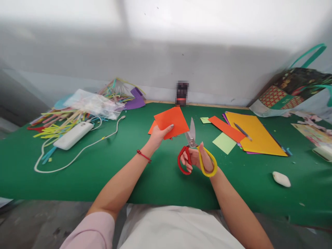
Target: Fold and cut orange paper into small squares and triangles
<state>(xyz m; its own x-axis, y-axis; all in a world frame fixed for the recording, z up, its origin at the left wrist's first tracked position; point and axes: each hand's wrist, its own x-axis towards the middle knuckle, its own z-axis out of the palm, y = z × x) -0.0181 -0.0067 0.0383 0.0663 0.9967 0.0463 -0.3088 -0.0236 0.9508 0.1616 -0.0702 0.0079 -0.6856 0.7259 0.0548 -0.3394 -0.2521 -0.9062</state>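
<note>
Near the middle of the green table, my left hand (158, 136) pinches orange paper (172, 121), thumb on top. Another orange edge shows behind it at the left. My right hand (198, 159) has its fingers through the handles of a pair of scissors (191, 138), one handle red and one yellow. The blades point away from me beside the paper's right corner; whether they touch it I cannot tell. Right of the scissors lie a light green square of paper (224, 143) and an orange strip (223, 127), which overlaps a stack of yellow paper (259, 135).
A pen (242, 131) rests on the yellow stack. On the left are a white power bank (74, 135) with a cable and a pile of coloured paper strips (59, 121) under clear plastic. A white case (281, 179) and a patterned bag (282, 91) are on the right.
</note>
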